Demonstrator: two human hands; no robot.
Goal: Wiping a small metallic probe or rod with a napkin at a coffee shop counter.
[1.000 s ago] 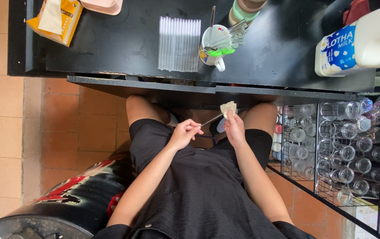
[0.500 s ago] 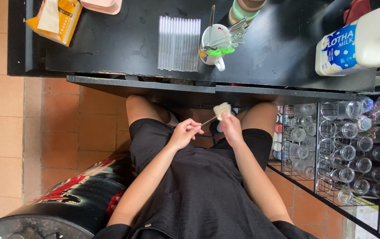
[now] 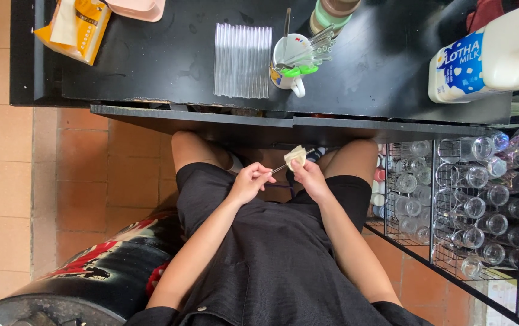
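Observation:
I sit with both hands raised over my lap, just under the black counter's front edge [image 3: 283,124]. My left hand [image 3: 250,181] pinches the near end of a thin clear rod [image 3: 282,167]. My right hand [image 3: 309,178] holds a small pale cloth [image 3: 296,156] wrapped around the rod's far part. On the counter above lies a flat row of several clear rods [image 3: 242,60], and beside it stands a white mug [image 3: 289,69] with more clear rods and green-handled tools in it.
A white milk jug [image 3: 489,57] lies at the counter's right, a yellow packet [image 3: 75,27] at its left. A wire rack of clear glass bottles [image 3: 470,199] stands by my right leg. A black drum [image 3: 78,278] sits by my left. Terracotta floor tiles lie below.
The cloth in my right hand has shifted slightly left along the rod. Both hands stay in about the same place.

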